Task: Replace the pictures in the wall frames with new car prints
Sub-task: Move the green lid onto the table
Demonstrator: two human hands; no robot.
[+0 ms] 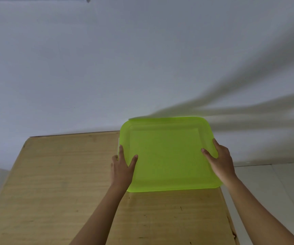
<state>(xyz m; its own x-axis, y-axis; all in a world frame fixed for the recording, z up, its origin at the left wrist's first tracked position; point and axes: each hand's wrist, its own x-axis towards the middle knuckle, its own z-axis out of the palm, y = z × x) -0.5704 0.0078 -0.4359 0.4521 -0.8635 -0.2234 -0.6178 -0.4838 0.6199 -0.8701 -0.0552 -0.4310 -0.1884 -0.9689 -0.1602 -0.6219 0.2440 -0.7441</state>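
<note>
Against white wall (107, 68), wooden table (63, 183), green tray (169, 156)

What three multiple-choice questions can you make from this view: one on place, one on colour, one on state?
1. Where is the green plastic lid?
A) over the far right of the wooden table
B) on the floor
C) hung on the wall

2. What colour is it?
A) red
B) lime green
C) black

3. How is it handled?
A) by one hand
B) untouched
C) by both hands, at its sides

Answers:
1. A, the tabletop shows beside and in front of it.
2. B, it is bright yellow-green.
3. C, the left hand and right hand each grip one side edge.
</note>
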